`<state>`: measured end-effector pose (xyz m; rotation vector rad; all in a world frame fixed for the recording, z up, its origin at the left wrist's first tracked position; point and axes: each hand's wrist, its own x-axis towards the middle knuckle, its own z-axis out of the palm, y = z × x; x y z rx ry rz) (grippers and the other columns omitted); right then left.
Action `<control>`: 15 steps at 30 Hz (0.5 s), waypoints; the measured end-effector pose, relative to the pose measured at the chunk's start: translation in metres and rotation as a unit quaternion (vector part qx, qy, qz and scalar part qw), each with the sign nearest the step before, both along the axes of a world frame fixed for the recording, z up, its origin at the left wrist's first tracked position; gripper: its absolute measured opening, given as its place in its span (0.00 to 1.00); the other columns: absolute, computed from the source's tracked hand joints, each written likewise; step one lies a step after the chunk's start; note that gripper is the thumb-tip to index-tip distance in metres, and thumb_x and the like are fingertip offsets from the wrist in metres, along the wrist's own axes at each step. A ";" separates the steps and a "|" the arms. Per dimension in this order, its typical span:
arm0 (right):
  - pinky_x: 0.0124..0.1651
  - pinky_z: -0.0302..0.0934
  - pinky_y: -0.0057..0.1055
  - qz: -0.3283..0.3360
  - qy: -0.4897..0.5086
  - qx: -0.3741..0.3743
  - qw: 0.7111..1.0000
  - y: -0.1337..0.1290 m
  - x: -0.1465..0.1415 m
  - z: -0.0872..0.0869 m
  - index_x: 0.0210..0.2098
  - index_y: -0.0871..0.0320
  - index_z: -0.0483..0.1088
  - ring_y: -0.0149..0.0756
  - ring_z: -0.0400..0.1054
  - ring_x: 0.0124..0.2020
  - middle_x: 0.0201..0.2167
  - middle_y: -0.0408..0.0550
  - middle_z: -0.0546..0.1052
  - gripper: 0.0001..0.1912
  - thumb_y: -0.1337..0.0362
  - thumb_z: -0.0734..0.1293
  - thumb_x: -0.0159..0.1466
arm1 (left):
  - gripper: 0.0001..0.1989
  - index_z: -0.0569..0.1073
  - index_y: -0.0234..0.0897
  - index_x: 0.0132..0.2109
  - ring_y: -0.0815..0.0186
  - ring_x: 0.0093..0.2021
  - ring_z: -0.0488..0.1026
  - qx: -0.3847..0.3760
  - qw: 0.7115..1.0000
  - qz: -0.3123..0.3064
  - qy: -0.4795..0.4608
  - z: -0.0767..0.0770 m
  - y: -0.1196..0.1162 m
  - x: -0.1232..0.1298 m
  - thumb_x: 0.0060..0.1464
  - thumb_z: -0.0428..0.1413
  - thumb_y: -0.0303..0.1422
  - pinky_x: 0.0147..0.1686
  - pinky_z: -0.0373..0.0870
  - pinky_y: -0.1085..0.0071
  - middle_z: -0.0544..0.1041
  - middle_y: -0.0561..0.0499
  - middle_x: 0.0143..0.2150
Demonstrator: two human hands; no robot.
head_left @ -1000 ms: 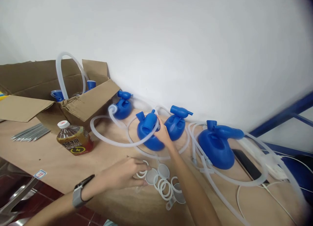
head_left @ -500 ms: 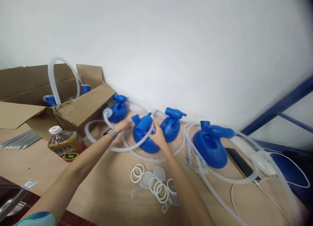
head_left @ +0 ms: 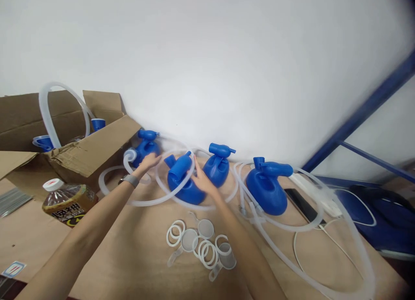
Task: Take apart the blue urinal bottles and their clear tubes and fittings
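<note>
Four blue plastic bottles with handles and clear hoses stand along the wall. My right hand is at the right side of the second bottle from the left, its fingers on the clear tube near the spout; whether they close on it is unclear. My left hand, with a watch on the wrist, reaches just in front of the leftmost bottle; its finger shape is too small to tell. Another bottle stands right of my right hand, and one more farther right. White rings and round mesh caps lie in front.
An open cardboard box with blue parts and a hose is at the left. A drink bottle and metal rods lie near it. A phone, cables and a blue frame are at the right.
My left hand has moved left, away from the second bottle toward the leftmost one. My right hand remains beside the second bottle. The view has shifted slightly to the right.
</note>
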<state>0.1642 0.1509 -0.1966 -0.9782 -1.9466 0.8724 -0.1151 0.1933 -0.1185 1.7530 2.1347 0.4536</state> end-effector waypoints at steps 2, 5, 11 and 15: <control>0.77 0.46 0.56 -0.006 -0.037 -0.007 0.999 -0.001 0.008 0.008 0.80 0.52 0.28 0.48 0.52 0.77 0.76 0.54 0.58 0.46 0.49 0.60 0.75 | 0.25 0.76 0.33 0.52 0.62 0.49 0.79 0.022 0.999 -0.028 -0.008 0.013 -0.012 0.005 0.68 0.51 0.51 0.55 0.79 0.58 0.80 0.46 0.48; 0.75 0.47 0.60 -0.032 -0.070 -0.004 0.997 -0.005 0.026 0.018 0.80 0.51 0.31 0.52 0.56 0.75 0.72 0.55 0.66 0.42 0.49 0.57 0.77 | 0.30 0.72 0.34 0.62 0.59 0.61 0.74 0.099 0.990 -0.098 -0.010 0.028 -0.045 0.022 0.71 0.38 0.49 0.67 0.70 0.58 0.77 0.41 0.59; 0.76 0.45 0.54 -0.039 -0.139 0.001 0.989 -0.034 0.062 0.018 0.77 0.50 0.55 0.53 0.56 0.74 0.72 0.54 0.65 0.36 0.48 0.63 0.74 | 0.30 0.66 0.57 0.70 0.45 0.77 0.56 0.241 0.901 -0.330 0.149 0.007 -0.133 0.067 0.63 0.59 0.47 0.75 0.56 0.41 0.57 0.46 0.78; 0.74 0.47 0.60 -0.021 -0.202 -0.016 0.979 -0.084 0.082 -0.002 0.79 0.52 0.45 0.61 0.55 0.73 0.74 0.60 0.61 0.53 0.43 0.73 0.65 | 0.28 0.72 0.57 0.66 0.41 0.77 0.56 0.283 0.855 -0.312 0.302 -0.014 -0.148 0.071 0.64 0.52 0.25 0.67 0.71 0.41 0.55 0.45 0.79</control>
